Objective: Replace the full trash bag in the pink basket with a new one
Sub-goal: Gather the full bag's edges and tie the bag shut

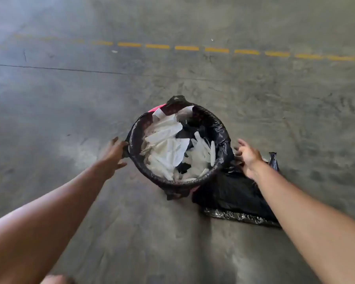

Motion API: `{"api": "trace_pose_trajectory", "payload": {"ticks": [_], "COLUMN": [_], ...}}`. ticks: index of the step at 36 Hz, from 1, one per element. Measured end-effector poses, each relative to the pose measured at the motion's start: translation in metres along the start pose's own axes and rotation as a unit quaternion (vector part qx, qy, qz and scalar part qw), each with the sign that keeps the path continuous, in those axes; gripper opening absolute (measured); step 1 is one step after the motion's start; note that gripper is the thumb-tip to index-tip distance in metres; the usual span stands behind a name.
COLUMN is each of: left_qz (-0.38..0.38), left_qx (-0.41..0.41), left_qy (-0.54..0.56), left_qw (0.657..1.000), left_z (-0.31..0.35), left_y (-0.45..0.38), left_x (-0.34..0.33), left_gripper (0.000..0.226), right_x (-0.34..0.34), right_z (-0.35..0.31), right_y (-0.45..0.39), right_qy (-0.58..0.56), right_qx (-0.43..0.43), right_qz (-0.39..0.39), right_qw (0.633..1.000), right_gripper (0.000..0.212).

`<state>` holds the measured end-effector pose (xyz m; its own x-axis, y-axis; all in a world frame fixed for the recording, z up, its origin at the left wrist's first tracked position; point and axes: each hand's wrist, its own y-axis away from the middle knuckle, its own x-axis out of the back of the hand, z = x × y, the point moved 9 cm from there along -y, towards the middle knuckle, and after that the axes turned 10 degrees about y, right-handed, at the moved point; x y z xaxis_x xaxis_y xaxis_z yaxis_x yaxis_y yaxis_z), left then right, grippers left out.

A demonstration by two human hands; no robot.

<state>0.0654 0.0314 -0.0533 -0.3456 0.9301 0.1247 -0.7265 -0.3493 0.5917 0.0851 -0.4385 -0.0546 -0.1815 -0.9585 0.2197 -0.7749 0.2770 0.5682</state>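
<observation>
Floor [90,95]: grey concrete, scuffed and stained, with a thin dark seam running across the left part.
Line [187,48]: dashed yellow paint crossing the floor beyond the basket, sloping slightly down to the right.
Basket [156,109]: stands on the floor at the middle of the view; only a sliver of pink shows at the far-left rim and another at the near base, the rest covered by the bag.
Bag [219,128]: black and glossy, lining the basket, its edge folded over the rim all round; a tied or bunched flap sticks up at the far rim and another hangs at the near side.
Trash [168,146]: crumpled white paper and white plastic pieces with some black scraps, filling the bag to near the rim.
New bag [234,199]: black, lying flat and crumpled on the floor just right of the basket, touching its base; a bunched end rises at its far-right corner.
Left hand [113,154]: at the basket's left rim, fingers curled onto the bag's folded edge, thumb spread apart below; whether it actually pinches the plastic cannot be told.
Right hand [247,156]: just beside the right rim, above the new bag, fingers spread and bent, holding nothing.
Writing: no readable brand, label or text on any item.
</observation>
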Motion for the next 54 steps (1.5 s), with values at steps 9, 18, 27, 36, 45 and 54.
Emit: {"api": "trace_pose_trajectory", "payload": {"ticks": [9, 18, 27, 36, 45, 54], "left_qz": [-0.053, -0.025, -0.119, -0.152, -0.12, -0.178], "left_qx": [0.006, 0.006, -0.023, -0.117, -0.037, -0.077], "left_qy": [0.083, 0.142, 0.145, 0.095, 0.017, 0.112], "left_qw": [0.995, 0.99, 0.982, 0.977, 0.992, 0.974], "left_z": [-0.012, 0.002, 0.046, 0.089, 0.015, 0.086], "left_y": [-0.023, -0.001, 0.039, 0.064, 0.07, 0.081], "left_x": [-0.024, 0.011, 0.017, -0.027, 0.023, -0.004], "left_gripper": [0.017, 0.012, 0.013, 0.002, 0.012, 0.012], "right_x": [-0.032, 0.004, 0.016, -0.012, 0.017, 0.01], "right_z": [0.019, 0.009, -0.024, -0.028, -0.005, -0.096], "right_y": [-0.016, -0.004, 0.027, 0.038, 0.069, 0.085], "right_qy": [0.004, -0.092, -0.068, 0.053, -0.107, -0.082], "right_qx": [-0.054, -0.029, 0.0, -0.053, -0.053, 0.126], "right_qz": [-0.095, -0.007, -0.014, -0.113, -0.144, -0.125], "right_qw": [0.994, 0.995, 0.998, 0.991, 0.982, 0.981], "right_gripper": [0.02, 0.008, 0.012, 0.026, 0.033, 0.014]}}
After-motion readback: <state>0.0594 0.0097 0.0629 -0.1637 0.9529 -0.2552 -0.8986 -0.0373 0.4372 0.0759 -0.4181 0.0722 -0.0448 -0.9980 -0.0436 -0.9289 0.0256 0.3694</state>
